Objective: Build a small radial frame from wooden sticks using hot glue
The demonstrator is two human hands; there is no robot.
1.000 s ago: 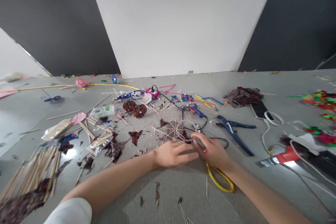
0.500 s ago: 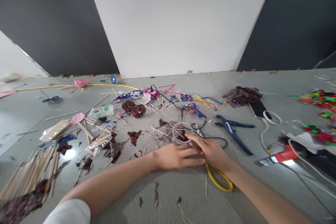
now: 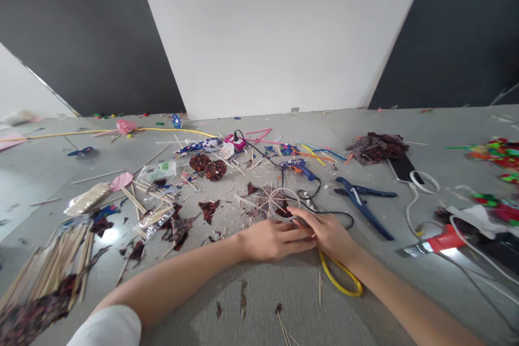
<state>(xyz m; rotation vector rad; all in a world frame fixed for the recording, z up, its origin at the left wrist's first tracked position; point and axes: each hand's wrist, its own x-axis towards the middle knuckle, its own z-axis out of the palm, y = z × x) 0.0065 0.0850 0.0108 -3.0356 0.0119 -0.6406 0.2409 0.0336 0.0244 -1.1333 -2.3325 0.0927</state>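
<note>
And here both hands are coming together low over the floor (image 3: 300, 316); the left hand (image 3: 270, 240) is lying palm down, its fingers slightly parted and reaching to the right hand (image 3: 330, 235); the right index finger is stretching out to the clear ring (image 3: 270, 200), its tip meeting the near right edge; whether either hand is actually gripping anything I cannot tell, since the palms are hidden. The ring is sitting just beyond the fingers, over thin sticks and dark scraps; a yellow cord (image 3: 340, 278) is looping out from beneath the right hand, on its near side!

Beyond the hands, a blue glue gun (image 3: 298, 166) is lying with its black cable (image 3: 346, 216) curling back close to the right hand; off to the right hand's right, blue cutters (image 3: 360, 205) are resting with handles spread, and farther that way a red-handled tool (image 3: 444, 240) is lying; away past the left hand, two dark round rosettes (image 3: 215, 170) are resting side by side; far to the left hand's left, a bundle of wooden sticks (image 3: 60, 259) is fanning out, with a dark patterned cloth (image 3: 38, 311) lying at its near end.
</note>
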